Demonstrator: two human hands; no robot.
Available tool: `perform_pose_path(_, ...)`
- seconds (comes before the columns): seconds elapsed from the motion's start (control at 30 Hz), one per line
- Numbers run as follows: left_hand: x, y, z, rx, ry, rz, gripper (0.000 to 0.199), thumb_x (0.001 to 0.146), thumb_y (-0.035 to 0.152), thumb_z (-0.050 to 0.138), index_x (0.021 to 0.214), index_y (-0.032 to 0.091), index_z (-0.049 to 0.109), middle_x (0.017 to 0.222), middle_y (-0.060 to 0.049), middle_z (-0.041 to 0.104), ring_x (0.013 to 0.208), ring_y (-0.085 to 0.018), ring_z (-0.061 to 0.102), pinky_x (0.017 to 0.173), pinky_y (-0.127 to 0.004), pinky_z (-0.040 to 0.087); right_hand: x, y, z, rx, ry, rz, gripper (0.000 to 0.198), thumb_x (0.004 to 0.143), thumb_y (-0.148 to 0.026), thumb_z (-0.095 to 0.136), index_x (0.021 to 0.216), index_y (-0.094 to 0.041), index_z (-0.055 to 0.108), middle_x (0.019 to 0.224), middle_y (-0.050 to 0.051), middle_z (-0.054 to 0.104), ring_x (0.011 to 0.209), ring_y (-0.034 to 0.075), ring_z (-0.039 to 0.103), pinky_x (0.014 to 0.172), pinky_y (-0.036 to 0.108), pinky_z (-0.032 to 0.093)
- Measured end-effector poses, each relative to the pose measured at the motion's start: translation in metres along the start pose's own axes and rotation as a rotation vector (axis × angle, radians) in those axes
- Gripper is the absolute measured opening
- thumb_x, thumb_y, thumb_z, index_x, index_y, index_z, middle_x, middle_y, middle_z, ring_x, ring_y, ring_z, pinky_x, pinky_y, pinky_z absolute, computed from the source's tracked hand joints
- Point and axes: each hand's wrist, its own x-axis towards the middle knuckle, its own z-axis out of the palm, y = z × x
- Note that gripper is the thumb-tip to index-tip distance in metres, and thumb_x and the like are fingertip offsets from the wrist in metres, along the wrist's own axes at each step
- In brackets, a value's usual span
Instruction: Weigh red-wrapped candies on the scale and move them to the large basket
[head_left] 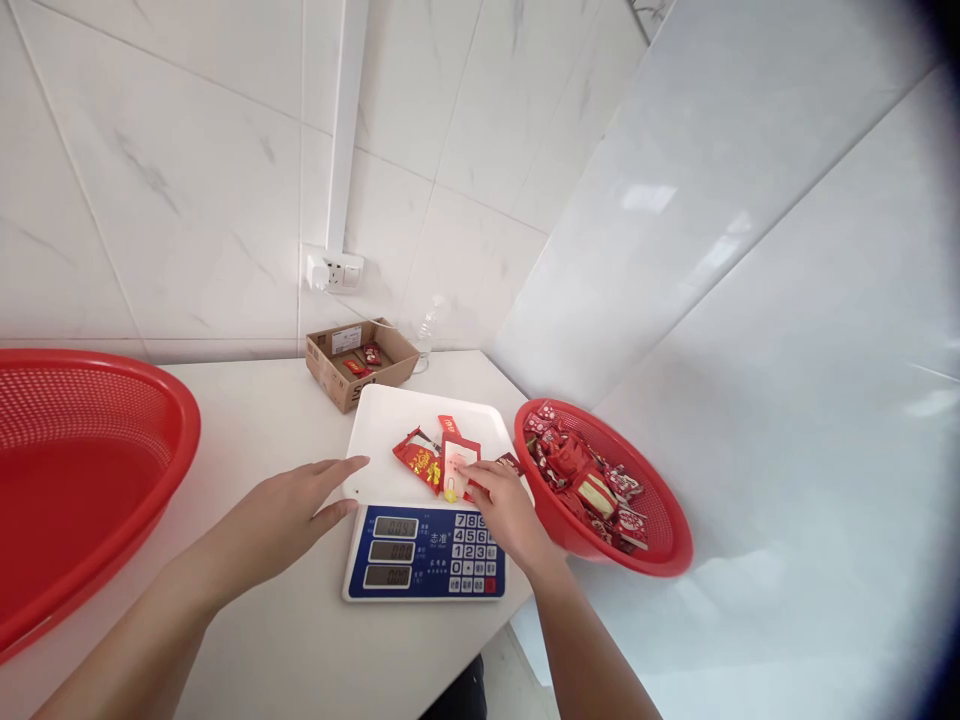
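Note:
A white electronic scale with a blue keypad panel (431,552) stands on the table, its display lit with digits. On its white pan (379,430) lie several small snack packets. One is a red packet with yellow print (420,460); a small red packet (448,425) is behind it, and a dark red one (511,462) sits at the right. My right hand (502,500) has its fingertips closed on a red and white packet (459,457) on the pan; its thumb is mostly hidden. Beside the pan's left edge, my left hand (307,500) is open, thumb and fingers apart, holding nothing.
At the right, a red basket (679,545) full of red packets leans by the table edge. A large red basket (176,400) stands left. Behind the scale are a cardboard box (330,378) with a few packets, a clear plastic bottle (429,325) and a wall socket (335,272).

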Motion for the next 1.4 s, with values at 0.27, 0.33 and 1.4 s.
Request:
perform_pose_path(0.27, -0.001, 0.002, -0.002, -0.014, 0.029, 0.01, 0.055, 0.093, 0.052, 0.035, 0.142, 0.03, 0.044, 0.143, -0.004, 0.053, 0.125, -0.028, 0.055, 0.099, -0.043, 0.048, -0.002, 0.017, -0.005, -0.075, 0.096, 0.09, 0.032, 0.086, -0.023, 0.055, 0.115, -0.019, 0.069, 0.117, 0.01, 0.067, 0.113, 0.026, 0.055, 0.101, 0.044, 0.041)
perform_pose_path(0.33, -0.001, 0.0, -0.001, -0.014, 0.029, 0.013, 0.055, 0.093, 0.053, 0.034, 0.143, 0.031, 0.043, 0.143, -0.004, 0.053, 0.125, -0.029, 0.055, 0.099, -0.044, 0.048, -0.006, 0.018, -0.008, -0.075, 0.081, 0.113, 0.035, 0.083, -0.024, 0.058, 0.116, -0.02, 0.067, 0.12, 0.009, 0.066, 0.115, 0.027, 0.055, 0.102, 0.045, 0.041)
perform_pose_path(1.4, -0.001, -0.002, 0.001, -0.007, 0.01, 0.007, 0.055, 0.092, 0.052, 0.036, 0.143, 0.03, 0.044, 0.143, -0.004, 0.053, 0.127, -0.028, 0.054, 0.1, -0.043, 0.047, -0.007, 0.01, -0.01, 0.11, -0.041, -0.015, 0.049, 0.096, -0.041, 0.037, 0.141, -0.026, 0.049, 0.152, 0.007, 0.039, 0.142, 0.021, 0.032, 0.116, 0.045, 0.028)
